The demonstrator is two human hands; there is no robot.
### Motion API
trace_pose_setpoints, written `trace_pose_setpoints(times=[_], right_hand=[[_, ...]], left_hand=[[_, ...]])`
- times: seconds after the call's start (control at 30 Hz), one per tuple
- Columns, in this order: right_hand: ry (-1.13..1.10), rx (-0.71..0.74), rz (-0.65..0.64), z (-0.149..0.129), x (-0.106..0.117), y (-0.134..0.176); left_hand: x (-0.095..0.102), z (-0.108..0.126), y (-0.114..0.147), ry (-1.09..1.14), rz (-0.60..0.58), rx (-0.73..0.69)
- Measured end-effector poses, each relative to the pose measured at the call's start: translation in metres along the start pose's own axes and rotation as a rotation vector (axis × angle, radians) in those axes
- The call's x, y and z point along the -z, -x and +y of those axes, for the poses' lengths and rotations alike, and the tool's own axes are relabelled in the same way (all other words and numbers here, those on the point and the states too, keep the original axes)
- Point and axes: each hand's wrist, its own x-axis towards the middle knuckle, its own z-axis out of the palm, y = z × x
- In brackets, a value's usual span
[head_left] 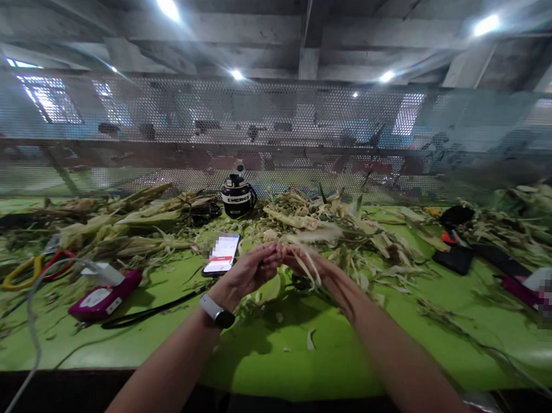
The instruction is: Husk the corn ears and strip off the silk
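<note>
My left hand point(256, 269), with a pale watch point(216, 312) on its wrist, is closed, its fingertips curled in a pinch. They meet the fingertips of my right hand point(307, 262) above the green table point(289, 369). Between the hands is a corn husk strip point(313, 271), whose pale ends loop over and hang by my right hand. Motion blurs the right hand, and the exact pinch point is hidden by the fingers. Behind the hands lies a heap of dry husks point(331, 216). A lit phone point(222, 254) lies just left of my left hand.
A black jug point(238, 197) stands at the back. On the left lie more husks point(129, 229), yellow-handled scissors point(24, 273) and a purple device point(104, 297) with a cable. A black phone-like slab point(454, 259) lies on the right. A perforated screen point(281, 119) borders the far edge.
</note>
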Motion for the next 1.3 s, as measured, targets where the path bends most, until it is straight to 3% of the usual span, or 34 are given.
trace_pose_setpoints(times=[0.13, 0.23, 0.33, 0.43, 0.57, 0.83, 1.07, 1.2, 1.3], right_hand=[[-0.108, -0.144, 0.000, 0.014, -0.013, -0.005], [-0.202, -0.127, -0.098, 0.007, -0.010, 0.001], [-0.244, -0.063, -0.094, -0.002, -0.003, 0.005], [-0.145, -0.049, -0.063, -0.001, 0.004, 0.005], [-0.107, -0.051, -0.116, 0.004, 0.007, 0.004], [-0.527, -0.052, 0.071, 0.004, -0.005, 0.002], [-0.689, -0.050, 0.234, 0.003, -0.018, -0.002], [-0.697, -0.054, 0.317, 0.002, -0.019, -0.005], [-0.536, -0.046, 0.284, 0.005, -0.016, -0.006]], left_hand=[[0.015, 0.004, -0.013, -0.049, 0.291, 0.054], [0.023, 0.005, -0.015, -0.161, 0.396, 0.075], [0.025, 0.002, -0.014, -0.234, 0.365, 0.077], [0.024, 0.000, -0.013, -0.362, 0.368, 0.049], [0.022, -0.002, -0.012, -0.496, 0.366, 0.001], [0.028, -0.004, -0.018, -0.394, 0.435, -0.063], [0.027, -0.005, -0.018, -0.352, 0.430, -0.071], [0.026, -0.005, -0.018, -0.356, 0.403, -0.055], [0.026, -0.006, -0.018, -0.387, 0.437, -0.126]])
